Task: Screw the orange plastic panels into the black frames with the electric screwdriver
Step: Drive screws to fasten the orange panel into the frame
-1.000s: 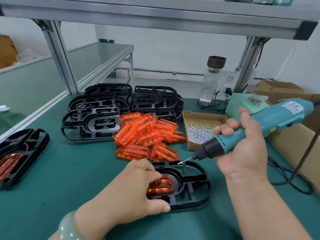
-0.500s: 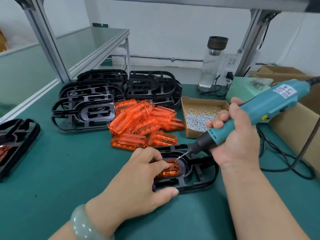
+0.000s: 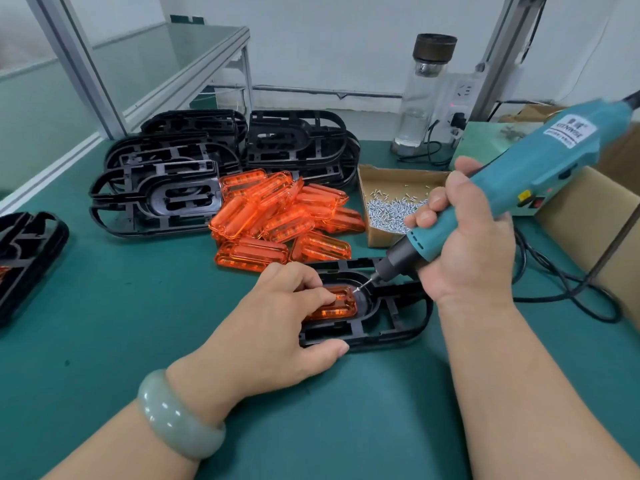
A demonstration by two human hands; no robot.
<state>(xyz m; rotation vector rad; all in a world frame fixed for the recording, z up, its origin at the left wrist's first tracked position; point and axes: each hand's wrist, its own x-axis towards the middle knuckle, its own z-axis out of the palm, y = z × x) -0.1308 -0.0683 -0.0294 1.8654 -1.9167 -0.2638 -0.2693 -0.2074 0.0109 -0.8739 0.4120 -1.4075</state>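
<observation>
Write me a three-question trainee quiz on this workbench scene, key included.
1. True or false: the right hand grips the electric screwdriver.
2. The loose screws lie in: A) a cardboard tray; B) a plastic bag; C) a steel bowl.
3. Which hand holds down the orange panel in the black frame?
Key: 1 true; 2 A; 3 the left hand.

green-matted desk (image 3: 138, 323); white wall (image 3: 329, 39) behind. aluminium upright (image 3: 79, 67) at left, second upright (image 3: 498, 53) at right. neighbouring table (image 3: 194, 43) beyond, upper left. even light.
</observation>
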